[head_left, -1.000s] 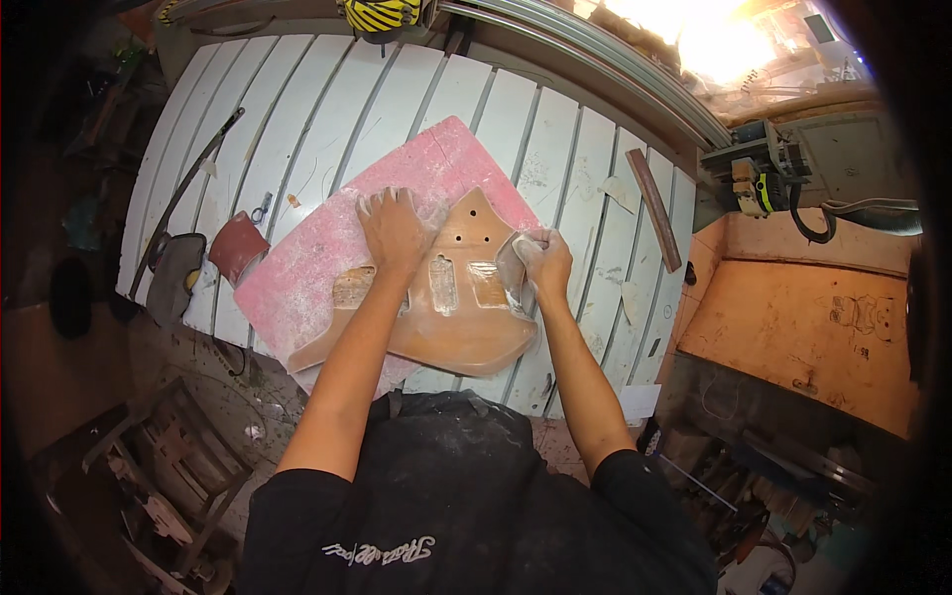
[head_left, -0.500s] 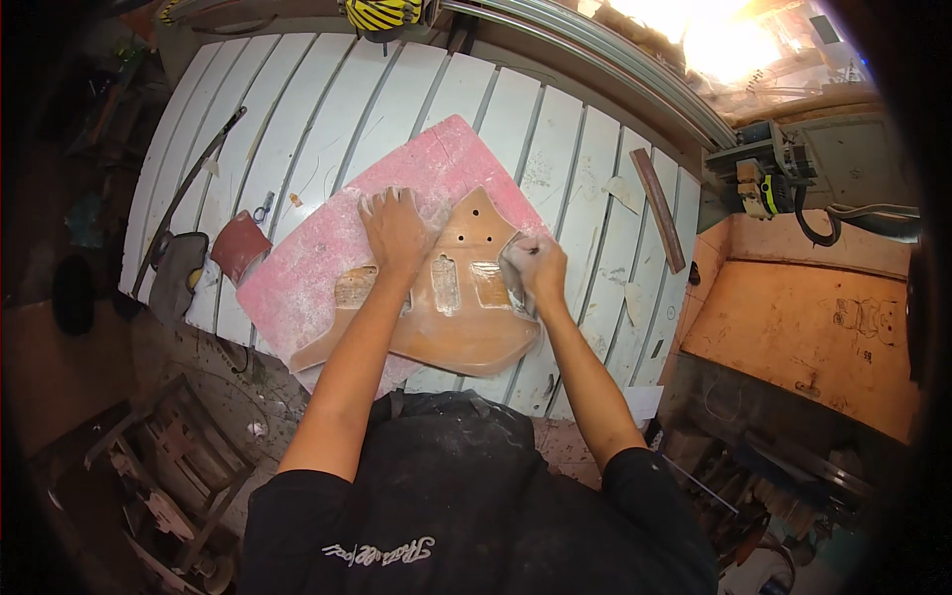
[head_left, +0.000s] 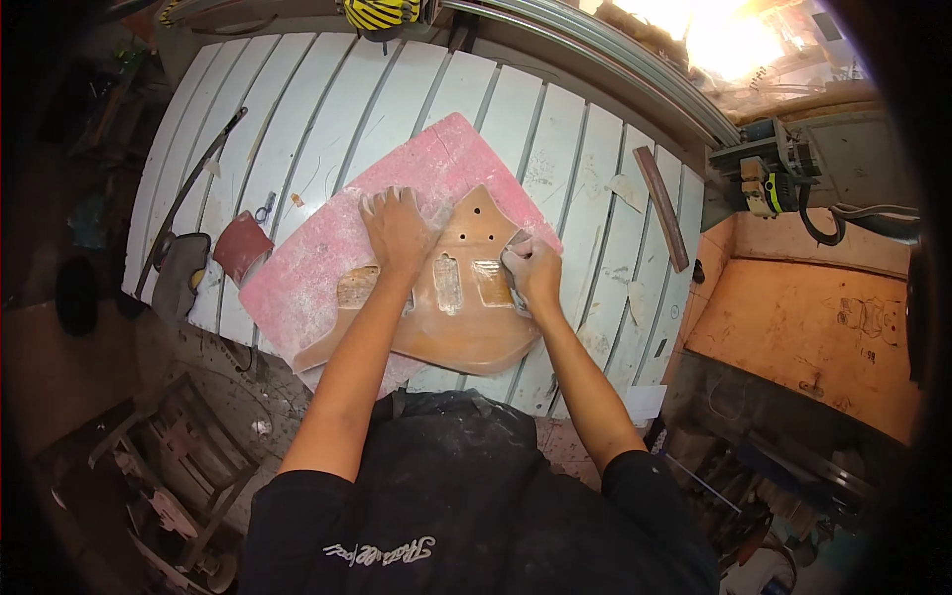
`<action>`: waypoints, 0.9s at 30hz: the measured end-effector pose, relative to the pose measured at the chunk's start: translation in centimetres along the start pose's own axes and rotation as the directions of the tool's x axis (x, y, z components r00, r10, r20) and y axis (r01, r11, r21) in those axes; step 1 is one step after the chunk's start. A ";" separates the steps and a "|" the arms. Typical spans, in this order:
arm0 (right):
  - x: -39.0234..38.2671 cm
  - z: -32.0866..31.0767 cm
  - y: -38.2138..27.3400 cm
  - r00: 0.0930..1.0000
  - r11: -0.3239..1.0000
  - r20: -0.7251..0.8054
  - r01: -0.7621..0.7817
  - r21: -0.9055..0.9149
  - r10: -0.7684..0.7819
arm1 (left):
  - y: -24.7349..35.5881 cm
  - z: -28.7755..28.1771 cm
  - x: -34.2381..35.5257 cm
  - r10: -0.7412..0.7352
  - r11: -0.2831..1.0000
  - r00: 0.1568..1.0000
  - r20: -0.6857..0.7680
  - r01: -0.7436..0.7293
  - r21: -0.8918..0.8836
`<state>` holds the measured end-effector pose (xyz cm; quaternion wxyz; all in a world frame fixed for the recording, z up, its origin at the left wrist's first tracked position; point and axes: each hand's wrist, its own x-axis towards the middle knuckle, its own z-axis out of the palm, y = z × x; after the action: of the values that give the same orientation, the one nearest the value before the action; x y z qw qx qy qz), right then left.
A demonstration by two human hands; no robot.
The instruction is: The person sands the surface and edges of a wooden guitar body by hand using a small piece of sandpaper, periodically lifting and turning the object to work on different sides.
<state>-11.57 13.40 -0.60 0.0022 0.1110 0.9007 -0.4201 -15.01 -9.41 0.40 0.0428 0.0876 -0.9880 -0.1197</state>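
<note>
An unfinished wooden guitar body [head_left: 466,327] with routed cavities and small holes lies on a dusty pink foam pad [head_left: 317,258] on a white slatted workbench [head_left: 297,119]. My left hand [head_left: 397,230] presses flat on the body's upper left part, fingers spread. My right hand [head_left: 533,273] is closed over a small folded piece of sandpaper [head_left: 516,245] at the body's right edge.
A reddish sandpaper sheet [head_left: 241,248], a dark pad [head_left: 178,273] and a long thin dark strip [head_left: 188,193] lie at the bench's left. A brown wooden stick [head_left: 661,208] lies to the right. An orange board [head_left: 813,332] and a power tool [head_left: 769,178] sit farther right.
My right hand has slid slightly down and inward along the body's right edge with the sandpaper. The left hand has stayed in place.
</note>
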 end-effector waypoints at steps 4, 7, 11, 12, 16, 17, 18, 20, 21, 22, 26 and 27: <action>1.7 -1.2 -1.5 0.981 0.977 -0.039 -0.187 0.099 0.191 | -0.5 0.4 -0.3 -0.011 1.000 1.000 -0.012 0.012 0.013; 0.6 -0.1 -0.1 0.986 0.989 0.082 -0.140 -0.051 0.144 | -0.3 0.3 -0.5 -0.019 1.000 1.000 0.001 0.019 0.006; 1.8 -0.6 0.3 0.987 0.988 0.054 -0.151 -0.013 0.151 | -0.5 0.3 -0.3 -0.023 1.000 0.999 0.022 0.023 0.011; 2.4 -0.5 0.8 0.986 0.987 0.052 -0.159 -0.016 0.159 | -0.3 0.3 -0.7 -0.018 1.000 0.999 0.029 0.018 0.009; 4.1 -0.9 3.0 0.974 0.985 -0.176 -0.125 0.123 0.146 | 0.2 0.0 -0.2 -0.042 0.999 0.999 0.004 0.042 -0.010; 3.9 -1.2 3.4 0.947 0.926 -0.154 -0.224 0.305 0.280 | 0.0 0.0 -0.3 -0.038 0.999 0.999 -0.003 0.038 0.002; 3.6 -1.7 3.9 0.949 0.926 -0.152 -0.219 0.308 0.275 | -0.2 0.0 -0.1 -0.041 0.999 0.999 -0.008 0.041 0.005; 2.0 -3.5 5.0 0.944 0.850 -0.020 -0.287 0.442 0.329 | 0.1 -0.4 -0.1 -0.052 0.999 0.997 0.053 0.052 -0.008; 1.4 -3.6 6.3 0.956 0.856 -0.036 -0.245 0.456 0.293 | 0.1 -0.1 -0.1 -0.048 0.999 0.997 0.055 0.049 -0.013; 0.6 -3.7 6.2 0.957 0.857 -0.033 -0.243 0.454 0.289 | -0.4 0.3 -0.1 -0.052 0.998 0.998 0.042 0.053 -0.018; -2.9 -3.6 4.8 0.970 0.900 0.104 -0.243 0.361 0.220 | 0.4 -0.7 -0.2 -0.020 1.000 0.995 0.095 0.021 -0.002; -3.3 -3.0 4.9 0.975 0.927 0.122 -0.213 0.308 0.184 | 0.7 -0.6 -0.1 -0.015 1.000 0.995 0.095 0.016 -0.002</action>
<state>-7.12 18.11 -2.03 0.0674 0.1812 0.8040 -0.5624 -14.93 -8.83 1.13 -0.0052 0.0893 -0.9880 -0.1256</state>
